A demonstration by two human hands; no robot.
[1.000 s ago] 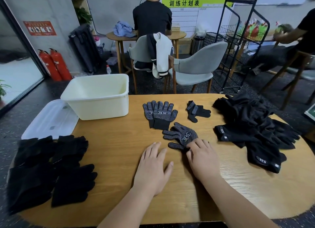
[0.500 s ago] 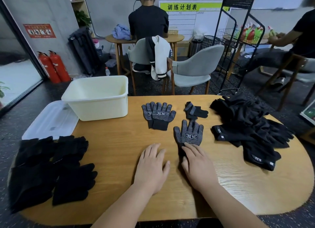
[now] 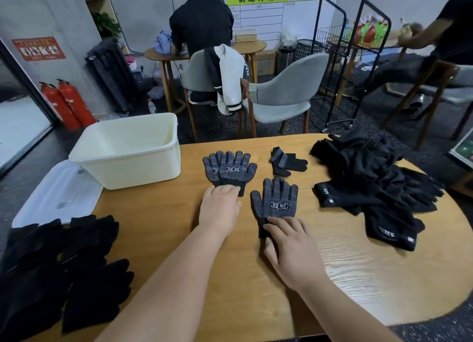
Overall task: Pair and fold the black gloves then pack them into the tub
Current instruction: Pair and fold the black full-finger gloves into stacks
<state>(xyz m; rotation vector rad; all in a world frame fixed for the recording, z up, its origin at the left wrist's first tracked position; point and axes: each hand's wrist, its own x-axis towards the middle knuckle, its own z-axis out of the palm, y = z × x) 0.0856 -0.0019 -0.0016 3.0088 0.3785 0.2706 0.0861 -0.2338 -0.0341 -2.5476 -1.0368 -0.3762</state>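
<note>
Wooden table (image 3: 332, 277), early stage: the tub (image 3: 128, 167) at its far left edge looks empty. With fingers straight, the left hand (image 3: 220, 208) touches a stacked dotted pair (image 3: 230, 167); the right hand (image 3: 291, 249) presses flat on a single glove (image 3: 276, 201) mid-table. A glove heap (image 3: 371, 178) at the right edge waits unsorted.

Tub (image 3: 128, 162) stands at the counter (image 3: 153, 226)'s far left corner, lid (image 3: 58, 190) left of it over the edge. A glove heap (image 3: 64, 259) lies near-left, a second heap (image 3: 371, 178) far-right. Mid-counter: stacked pair (image 3: 230, 167), single glove (image 3: 275, 198) to its right, folded glove (image 3: 286, 161) behind.
</note>
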